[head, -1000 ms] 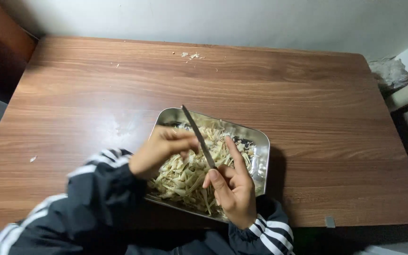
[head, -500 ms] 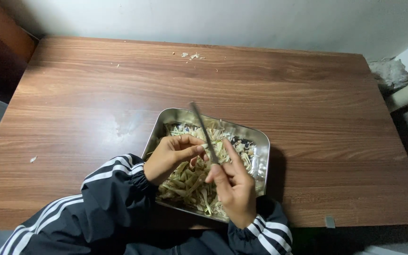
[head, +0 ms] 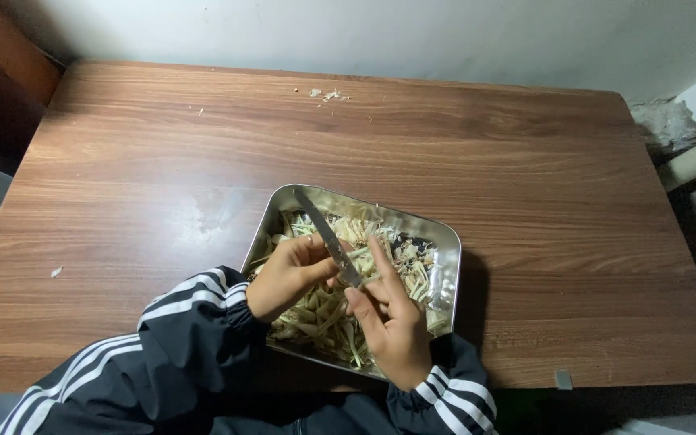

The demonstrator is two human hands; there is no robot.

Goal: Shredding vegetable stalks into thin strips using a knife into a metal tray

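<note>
A rectangular metal tray point(head: 445, 242) sits near the table's front edge, filled with pale green and white vegetable strips point(head: 320, 310). Both my hands are over it. My right hand point(head: 392, 326) grips a small knife point(head: 328, 238) whose blade points away to the upper left. My left hand point(head: 287, 274) pinches a pale stalk piece right against the blade, with its fingertips touching those of my right hand. Both sleeves are black with white stripes.
The brown wooden table point(head: 485, 153) carries small vegetable scraps point(head: 330, 95) near its far edge and a fleck point(head: 56, 272) at the left. A white wall runs behind the table. A small grey tab point(head: 563, 379) lies at the front right edge.
My left hand has slid a little nearer to me and closer to my right hand. The knife blade has tilted slightly lower over the tray.
</note>
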